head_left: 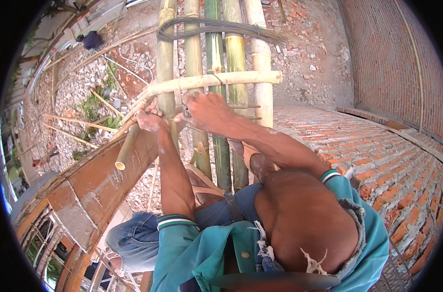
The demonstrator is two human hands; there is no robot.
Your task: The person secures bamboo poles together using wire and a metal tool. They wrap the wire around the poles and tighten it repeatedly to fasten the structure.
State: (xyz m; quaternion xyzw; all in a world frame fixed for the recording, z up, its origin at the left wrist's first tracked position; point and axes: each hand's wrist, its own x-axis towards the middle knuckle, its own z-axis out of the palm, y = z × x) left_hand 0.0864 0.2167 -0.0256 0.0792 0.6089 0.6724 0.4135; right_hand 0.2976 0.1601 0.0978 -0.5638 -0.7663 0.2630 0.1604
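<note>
Several bamboo poles (236, 58), pale, yellowish and green, run side by side away from me. A pale crosspiece (250, 77) lies across them. My right hand (204, 112) is closed around a metal tool that looks like pincers, just below the crosspiece; two thin handles (253, 106) stick out to the right past my wrist. Close by on the left, my left hand (152, 119) has its fingers curled together at the leftmost pole, near where a slanting bamboo piece meets the crosspiece. What its fingers pinch is too small to tell. A bundle of dark wire (260, 32) rests across the poles farther off.
At left a brown wooden beam (85, 194) slants upward, with a cut bamboo end (126, 148) jutting over it. Rough brickwork (392, 170) slopes along the right, and a tall brick wall (392, 58) rises behind. Rubble (65, 102) and loose sticks lie below.
</note>
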